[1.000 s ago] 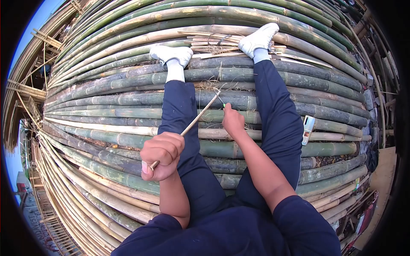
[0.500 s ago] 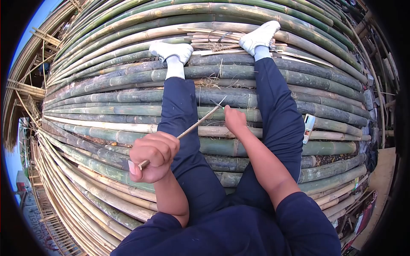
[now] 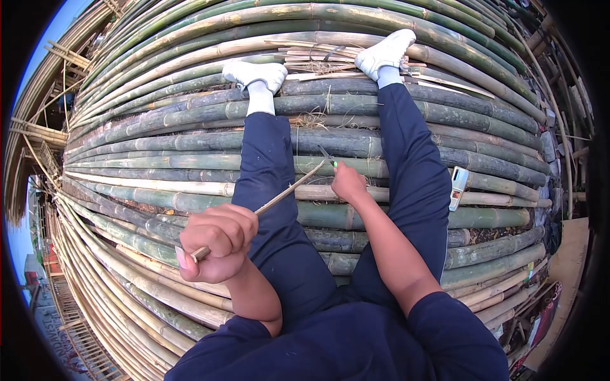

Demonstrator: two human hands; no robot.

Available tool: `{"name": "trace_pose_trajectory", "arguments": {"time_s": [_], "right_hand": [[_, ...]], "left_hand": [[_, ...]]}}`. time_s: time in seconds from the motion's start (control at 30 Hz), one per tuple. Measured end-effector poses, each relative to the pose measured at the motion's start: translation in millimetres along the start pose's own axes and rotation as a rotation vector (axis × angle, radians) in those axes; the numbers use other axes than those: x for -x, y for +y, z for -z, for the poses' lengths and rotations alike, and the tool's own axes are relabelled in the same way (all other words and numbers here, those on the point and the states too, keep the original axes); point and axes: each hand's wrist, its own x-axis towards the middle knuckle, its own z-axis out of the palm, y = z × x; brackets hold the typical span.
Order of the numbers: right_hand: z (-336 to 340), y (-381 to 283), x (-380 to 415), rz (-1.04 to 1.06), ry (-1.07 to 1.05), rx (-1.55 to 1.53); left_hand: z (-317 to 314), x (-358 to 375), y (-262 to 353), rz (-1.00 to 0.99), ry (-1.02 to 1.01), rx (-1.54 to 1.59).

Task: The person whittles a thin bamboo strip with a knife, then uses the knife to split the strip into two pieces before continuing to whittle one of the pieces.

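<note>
Bamboo stick (image 3: 279,193) is gripped in the left hand (image 3: 213,244), fingers closed on its end; this hand has pulled back toward the body. The right hand (image 3: 348,183) pinches a knife (image 3: 328,155) at the stick's tip, so shaving goes on.

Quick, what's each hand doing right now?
Left hand: closed in a fist on the stick.
Right hand: closed on a knife, its blade at the stick's far end.
</note>
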Motion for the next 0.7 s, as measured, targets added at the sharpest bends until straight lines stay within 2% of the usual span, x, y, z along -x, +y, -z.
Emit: {"name": "trace_pose_trajectory", "arguments": {"time_s": [0.27, 0.4, 0.7], "right_hand": [[8.0, -10.7, 37.5, 0.085, -0.044, -0.031], [-0.8, -24.7, 64.1, 0.133, 0.001, -0.05], [1.6, -18.7, 58.7, 0.169, 0.096, -0.096]], "left_hand": [[7.8, 7.3, -27.8, 0.107, 0.081, -0.012], [-8.0, 3.3, -20.5, 0.087, 0.055, -0.019], [-17.7, -10.0, -18.4, 0.028, -0.019, -0.075]]}}
